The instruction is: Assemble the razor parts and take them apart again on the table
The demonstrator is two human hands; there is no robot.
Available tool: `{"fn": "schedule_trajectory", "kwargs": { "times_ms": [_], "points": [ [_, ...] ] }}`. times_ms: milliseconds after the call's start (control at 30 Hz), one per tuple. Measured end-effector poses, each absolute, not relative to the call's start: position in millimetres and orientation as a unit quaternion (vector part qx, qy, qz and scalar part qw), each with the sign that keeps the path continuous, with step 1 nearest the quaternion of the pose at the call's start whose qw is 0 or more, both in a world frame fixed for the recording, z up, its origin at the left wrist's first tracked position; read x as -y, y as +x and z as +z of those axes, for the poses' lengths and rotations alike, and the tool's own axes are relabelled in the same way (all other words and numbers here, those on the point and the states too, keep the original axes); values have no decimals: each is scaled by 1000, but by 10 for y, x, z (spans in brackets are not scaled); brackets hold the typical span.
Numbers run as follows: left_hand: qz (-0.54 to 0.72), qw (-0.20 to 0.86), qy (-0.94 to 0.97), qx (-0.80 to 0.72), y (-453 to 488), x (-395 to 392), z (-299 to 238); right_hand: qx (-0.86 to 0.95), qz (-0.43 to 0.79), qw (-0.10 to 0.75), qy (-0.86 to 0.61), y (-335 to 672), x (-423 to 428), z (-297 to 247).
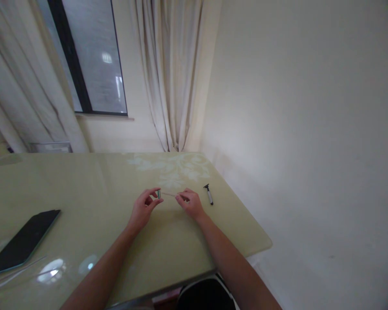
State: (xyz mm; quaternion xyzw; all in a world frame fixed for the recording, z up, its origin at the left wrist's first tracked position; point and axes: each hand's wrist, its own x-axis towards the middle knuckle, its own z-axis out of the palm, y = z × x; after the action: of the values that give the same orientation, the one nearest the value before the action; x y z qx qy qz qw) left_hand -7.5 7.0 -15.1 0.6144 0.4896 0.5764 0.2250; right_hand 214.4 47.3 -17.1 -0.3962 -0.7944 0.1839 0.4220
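My left hand (144,207) pinches a small green and dark upright piece, which looks like a razor blade cartridge (159,194), between thumb and fingertips. From the right, my right hand (190,202) grips a thin pale stick (168,194), its far tip pointing at the cartridge and close to it. Whether the tip touches cannot be made out. Just right of my right hand a razor (208,194) with a grey and black handle lies on the table.
The glossy pale green table (93,185) has a white floral pattern at its far edge. A dark tablet (22,241) lies at the left, with thin white strands (14,273) near it. A wall (294,129) borders the right side; curtains (171,73) hang behind.
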Motion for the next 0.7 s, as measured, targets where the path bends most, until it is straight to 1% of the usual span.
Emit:
{"fn": "schedule_trajectory", "kwargs": {
  "times_ms": [67, 233, 333, 500, 600, 700],
  "points": [
    [577, 224, 617, -486, -73, -67, -143, 802, 196, 420, -376, 2140, -474, -176],
    [577, 221, 615, -490, -80, -67, -154, 783, 181, 442, -398, 2124, -466, -179],
    [578, 224, 616, -485, -87, -71, -168, 800, 190, 428, -375, 2122, -457, -170],
    [576, 228, 615, -488, -89, -71, -161, 786, 164, 439, -404, 2104, -459, -171],
    [578, 227, 612, -490, -88, -67, -153, 803, 165, 420, -389, 2099, -456, -178],
    [575, 225, 610, -496, -88, -66, -154, 783, 153, 426, -426, 2100, -454, -183]
  ]
}}
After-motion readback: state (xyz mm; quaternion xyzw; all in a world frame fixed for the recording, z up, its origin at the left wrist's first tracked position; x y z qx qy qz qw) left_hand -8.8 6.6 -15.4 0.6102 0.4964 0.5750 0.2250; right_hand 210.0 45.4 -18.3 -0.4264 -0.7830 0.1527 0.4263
